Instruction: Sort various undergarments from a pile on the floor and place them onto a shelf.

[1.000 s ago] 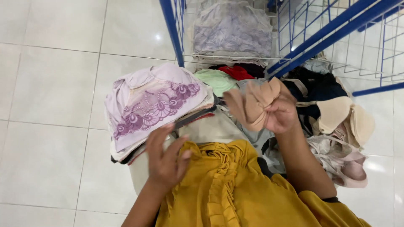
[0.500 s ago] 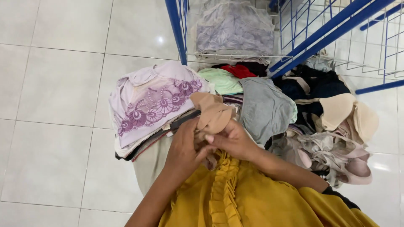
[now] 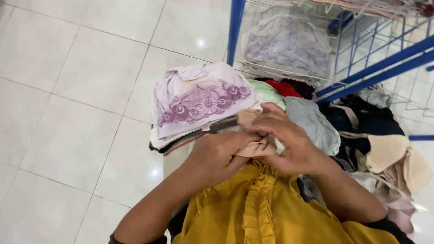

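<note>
- Beige undergarment (image 3: 253, 147) lies bunched between both hands, its long axis running roughly left to right, one end poking up toward the lilac embroidered garment (image 3: 199, 101).
- Left hand (image 3: 217, 153) is closed around its lower left part, fingers curled under the fabric.
- Right hand (image 3: 289, 140) is clamped over its top and right end, thumb pressing into the folds.
- It sits just above a mustard ruffled garment (image 3: 262, 212), in front of a heap of clothes beside a blue wire rack (image 3: 375, 72).

Both hands (image 3: 257, 144) gripping beige garment (image 3: 255, 147), lilac embroidered cloth (image 3: 199, 99) beside
</note>
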